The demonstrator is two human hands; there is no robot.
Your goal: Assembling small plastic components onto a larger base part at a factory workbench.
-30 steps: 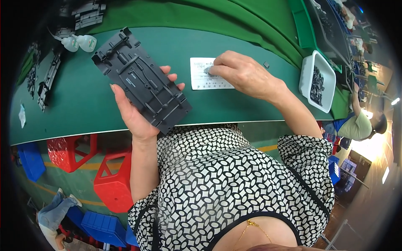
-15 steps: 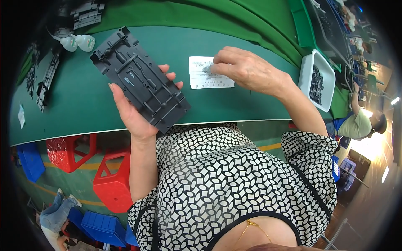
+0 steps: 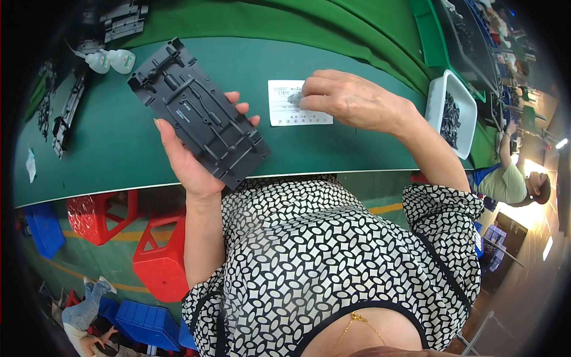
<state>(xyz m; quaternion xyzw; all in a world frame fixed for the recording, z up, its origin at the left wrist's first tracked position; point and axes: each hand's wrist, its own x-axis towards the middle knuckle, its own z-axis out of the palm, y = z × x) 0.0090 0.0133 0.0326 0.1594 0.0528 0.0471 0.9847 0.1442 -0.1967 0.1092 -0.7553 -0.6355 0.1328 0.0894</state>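
My left hand (image 3: pixel 189 163) grips a long black moulded plastic plate (image 3: pixel 199 113), tilted, with raised ribs, pipe shapes and small pale print on its face. The thumb lies along one long edge and the fingertips show past the other. My right hand (image 3: pixel 351 98) is over a white printed paper slip (image 3: pixel 285 113) on the green table. Its thumb and fingers are pinched together at a small pile of tiny grey pieces (image 3: pixel 294 98) on the slip. Whether a piece is between the fingertips is hidden.
A white tray (image 3: pixel 435 113) of small black parts stands at the right, beside a green bin (image 3: pixel 429 35). Two white squeeze bottles (image 3: pixel 121 60) and more black parts (image 3: pixel 68 110) lie at the left. Red stools (image 3: pixel 159 262) and blue crates (image 3: pixel 146 321) are below the table edge.
My right hand has shifted very slightly over the slip, its fingers still at the grey pieces. The left hand and black plate have stayed in place. People in the background have moved.
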